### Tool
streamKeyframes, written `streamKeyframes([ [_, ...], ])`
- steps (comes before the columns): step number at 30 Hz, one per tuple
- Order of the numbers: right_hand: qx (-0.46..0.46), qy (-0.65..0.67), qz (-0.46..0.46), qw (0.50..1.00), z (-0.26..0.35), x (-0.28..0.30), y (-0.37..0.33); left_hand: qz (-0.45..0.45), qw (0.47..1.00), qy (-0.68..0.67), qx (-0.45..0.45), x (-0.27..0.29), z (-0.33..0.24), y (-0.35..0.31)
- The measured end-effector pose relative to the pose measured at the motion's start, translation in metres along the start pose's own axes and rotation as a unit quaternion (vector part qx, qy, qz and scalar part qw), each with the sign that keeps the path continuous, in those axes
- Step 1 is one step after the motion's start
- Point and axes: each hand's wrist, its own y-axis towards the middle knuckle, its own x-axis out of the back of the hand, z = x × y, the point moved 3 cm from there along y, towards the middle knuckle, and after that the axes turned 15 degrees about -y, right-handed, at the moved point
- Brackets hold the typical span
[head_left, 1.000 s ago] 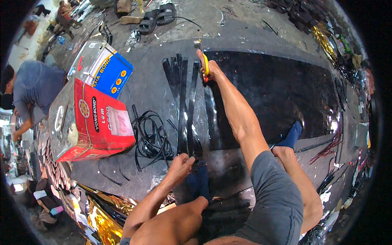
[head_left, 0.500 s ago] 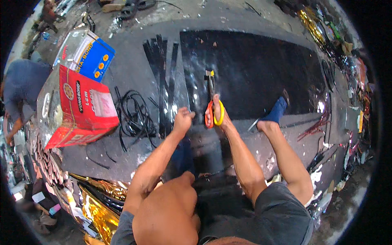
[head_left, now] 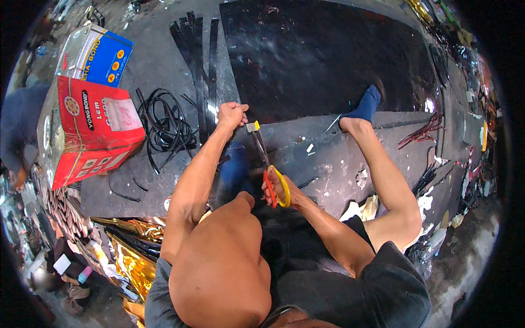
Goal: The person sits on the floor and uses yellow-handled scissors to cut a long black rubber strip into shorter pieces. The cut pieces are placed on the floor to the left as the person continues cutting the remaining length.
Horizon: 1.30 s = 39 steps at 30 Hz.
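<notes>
My right hand point(head_left: 273, 185) grips scissors point(head_left: 262, 146) with one orange and one yellow handle. Their blades point up and slightly left, and a small silver and yellow piece sits at the tip. The scissors are in front of the near left corner of a large black sheet point(head_left: 322, 60) lying flat. At that corner, my left hand point(head_left: 232, 115) is closed with its fingers curled; whatever they pinch is hidden. The scissor tip is just right of and below this hand. Several long black strips point(head_left: 213, 60) lie left of the sheet.
Left stand a red carton point(head_left: 98, 136) and a blue and white box point(head_left: 112, 60), beside a tangle of black cord point(head_left: 161, 120). My foot in a blue sock point(head_left: 365, 104) rests on the sheet's near edge. Gold foil point(head_left: 131, 259) lies lower left; another person point(head_left: 22, 126) is at far left.
My right hand has drawn the scissors back toward me, off the sheet, and tilted them left. The left hand stays near the sheet's corner. The whole view has shifted, with things appearing higher.
</notes>
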Motion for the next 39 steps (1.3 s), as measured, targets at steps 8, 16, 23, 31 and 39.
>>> streamKeyframes([
  [8, 0.007, 0.007, -0.027, 1.0, 0.006, 0.002, 0.029, -0.007, 1.0, -0.012, 0.009, -0.002, 0.003, 0.006],
  [16, 0.007, -0.01, -0.057, 0.998, 0.017, 0.017, 0.052, -0.018, 1.0, -0.011, -0.001, 0.001, 0.011, 0.002],
  [23, 0.004, -0.033, -0.066, 0.997, 0.015, 0.026, 0.058, 0.111, 0.992, -0.038, 0.054, -0.014, 0.041, -0.02],
  [31, 0.022, -0.093, -0.09, 0.991, 0.039, 0.022, 0.051, 0.091, 0.993, 0.035, -0.062, 0.0, 0.052, -0.017],
  [39, -0.004, -0.081, -0.111, 0.99, 0.043, 0.019, 0.053, 0.076, 0.991, -0.003, -0.11, -0.004, 0.048, -0.026],
])
